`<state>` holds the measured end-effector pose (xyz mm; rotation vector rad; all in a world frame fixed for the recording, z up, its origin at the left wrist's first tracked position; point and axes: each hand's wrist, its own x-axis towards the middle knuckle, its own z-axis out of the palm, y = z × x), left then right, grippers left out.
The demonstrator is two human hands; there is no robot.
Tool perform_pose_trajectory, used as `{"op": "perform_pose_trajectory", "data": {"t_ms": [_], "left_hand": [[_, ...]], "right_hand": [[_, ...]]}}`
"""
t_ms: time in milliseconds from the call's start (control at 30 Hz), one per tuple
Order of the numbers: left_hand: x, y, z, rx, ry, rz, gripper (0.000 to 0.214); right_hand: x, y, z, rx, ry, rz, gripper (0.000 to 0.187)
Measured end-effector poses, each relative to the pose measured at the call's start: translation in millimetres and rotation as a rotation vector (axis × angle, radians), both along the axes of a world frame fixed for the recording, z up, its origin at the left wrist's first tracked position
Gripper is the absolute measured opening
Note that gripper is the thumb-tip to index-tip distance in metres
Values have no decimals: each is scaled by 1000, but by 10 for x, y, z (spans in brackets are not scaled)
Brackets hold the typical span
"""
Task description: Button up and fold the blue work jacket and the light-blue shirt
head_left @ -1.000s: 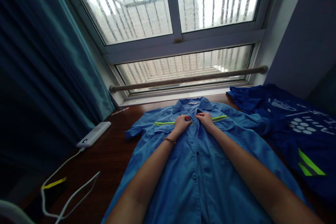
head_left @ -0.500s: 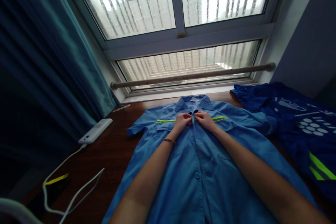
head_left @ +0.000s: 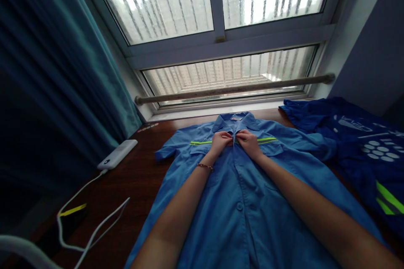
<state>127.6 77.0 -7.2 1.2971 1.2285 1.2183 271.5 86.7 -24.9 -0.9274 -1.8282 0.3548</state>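
A light blue short-sleeved work shirt (head_left: 246, 201) with a yellow-green chest stripe lies face up on a dark wooden table (head_left: 135, 185), collar toward the window. My left hand (head_left: 221, 141) and my right hand (head_left: 249, 141) meet at the front placket just below the collar. Both pinch the shirt's edges there, fingers curled together. A thin bracelet circles my left wrist. Buttons run down the closed placket between my forearms.
A darker blue garment (head_left: 356, 143) with white print and yellow-green stripes lies to the right. A white power bank (head_left: 117, 154) with a white cable (head_left: 91, 231) sits at left, near a teal curtain (head_left: 57, 75). A barred window (head_left: 221, 29) stands behind.
My hands stay pinched at the top of the placket, shifting only slightly. The view has drifted a little, so the shirt sits a bit further right.
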Motion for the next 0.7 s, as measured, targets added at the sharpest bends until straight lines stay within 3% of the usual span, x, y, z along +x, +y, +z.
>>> {"op": "perform_pose_trajectory", "data": {"t_ms": [133, 367, 567, 700], "left_hand": [[5, -18, -17, 64, 51, 55, 6], [-3, -6, -153, 35, 25, 73, 8], [11, 30, -162, -8, 0, 84, 21], [23, 39, -178, -23, 2, 136, 17]], "right_hand": [[-42, -58, -3, 118, -137, -61, 17], [-49, -57, -39, 96, -218, 12, 20], [-55, -80, -19, 103, -265, 41, 25], [-54, -104, -6, 98, -244, 65, 25]]}}
